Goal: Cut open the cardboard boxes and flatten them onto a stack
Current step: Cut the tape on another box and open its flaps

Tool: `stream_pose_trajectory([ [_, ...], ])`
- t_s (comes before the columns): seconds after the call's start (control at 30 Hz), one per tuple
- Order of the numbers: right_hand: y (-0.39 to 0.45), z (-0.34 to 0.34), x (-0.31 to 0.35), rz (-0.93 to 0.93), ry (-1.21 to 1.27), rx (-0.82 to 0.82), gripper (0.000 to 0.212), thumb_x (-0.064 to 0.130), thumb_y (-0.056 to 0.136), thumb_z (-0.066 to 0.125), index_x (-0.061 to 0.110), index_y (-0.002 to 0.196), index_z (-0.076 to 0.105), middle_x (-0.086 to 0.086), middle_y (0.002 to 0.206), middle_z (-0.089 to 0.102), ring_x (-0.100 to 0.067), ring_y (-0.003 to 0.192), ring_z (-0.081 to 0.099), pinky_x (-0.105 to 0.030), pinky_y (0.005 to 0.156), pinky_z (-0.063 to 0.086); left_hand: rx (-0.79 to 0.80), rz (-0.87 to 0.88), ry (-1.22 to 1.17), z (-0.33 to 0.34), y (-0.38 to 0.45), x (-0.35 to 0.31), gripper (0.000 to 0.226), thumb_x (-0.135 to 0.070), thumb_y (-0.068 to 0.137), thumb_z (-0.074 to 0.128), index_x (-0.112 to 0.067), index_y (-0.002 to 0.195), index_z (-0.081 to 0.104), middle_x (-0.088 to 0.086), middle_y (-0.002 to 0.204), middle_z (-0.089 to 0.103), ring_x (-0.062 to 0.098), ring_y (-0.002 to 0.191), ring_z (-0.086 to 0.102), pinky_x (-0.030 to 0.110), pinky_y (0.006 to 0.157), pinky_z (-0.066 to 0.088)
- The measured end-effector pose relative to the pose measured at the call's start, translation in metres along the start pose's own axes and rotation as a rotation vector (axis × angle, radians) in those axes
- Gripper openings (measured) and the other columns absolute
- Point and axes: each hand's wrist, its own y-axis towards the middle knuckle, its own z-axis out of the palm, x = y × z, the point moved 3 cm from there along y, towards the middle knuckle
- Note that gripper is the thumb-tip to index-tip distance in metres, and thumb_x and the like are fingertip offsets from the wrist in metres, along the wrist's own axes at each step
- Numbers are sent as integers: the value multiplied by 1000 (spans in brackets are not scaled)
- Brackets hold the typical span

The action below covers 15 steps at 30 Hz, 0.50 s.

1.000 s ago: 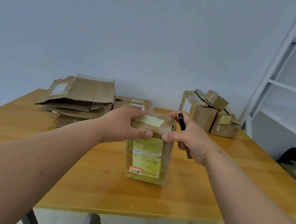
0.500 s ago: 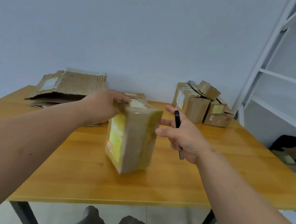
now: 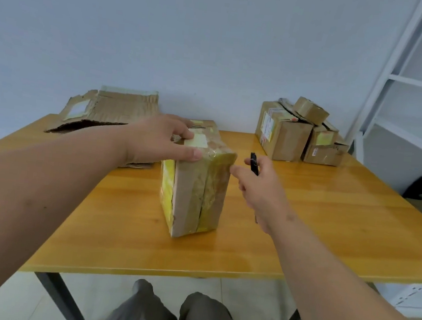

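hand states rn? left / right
Left hand: grips the top of the taped cardboard box, thumb on its near face.
Right hand: holds the black cutter, apart from the box.

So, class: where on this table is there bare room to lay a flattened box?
Bare wood runs along the table's near edge and right of the right hand. The back is crowded: flattened cardboard left, unopened boxes right.

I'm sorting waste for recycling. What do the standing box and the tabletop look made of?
Box: brown cardboard wrapped in glossy clear tape, which wrinkles and shines; yellow labels on its side. Tabletop: wood or wood-look laminate, judging by grain lines under a smooth, reflective finish.
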Motion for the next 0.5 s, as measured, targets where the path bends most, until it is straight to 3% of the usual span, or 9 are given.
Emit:
stream_pose_trajectory([
  [0.07, -5, -1, -9, 36, 45, -29, 25, 25, 84, 53, 27, 105, 38, -7, 87, 43, -17, 66, 37, -32, 58, 30, -7, -3, -35, 4, 1, 0, 59, -54, 85, 64, -22, 133, 56, -16, 150, 39, 8, 120, 44, 26, 93, 31],
  [0.17, -19, 0, -13, 33, 30, -63, 15, 4, 92, 36, 17, 98, 32, -3, 74, 35, -13, 55, 30, -22, 41, 27, -33, -35, -70, 7, 2, 1, 63, -55, 85, 63, -20, 136, 53, -12, 148, 44, 12, 122, 46, 29, 94, 35],
  [0.23, -28, 7, -12, -87, -28, -65, 8, 9, 102, 34, 14, 95, 35, 0, 72, 36, -7, 51, 30, -17, 39, 27, -66, -61, -77, 9, 4, 3, 66, -57, 86, 62, -18, 138, 49, -6, 146, 45, 17, 128, 44, 35, 102, 37],
  [0.37, -41, 22, -10, -252, -115, -7, 24, 24, 106, 36, 16, 83, 42, 6, 67, 39, -3, 50, 33, -19, 47, 31, -100, -68, -180, 18, 4, -1, 61, -50, 87, 67, -13, 132, 50, -4, 138, 46, 20, 125, 44, 41, 106, 38],
  [0.5, -42, 31, -6, -199, -13, 65, 11, 10, 100, 36, 12, 95, 45, 1, 69, 41, -8, 55, 36, -25, 51, 32, -78, -79, -201, 24, 3, 3, 61, -55, 85, 67, -21, 131, 46, -6, 141, 40, 19, 128, 38, 45, 109, 35],
])
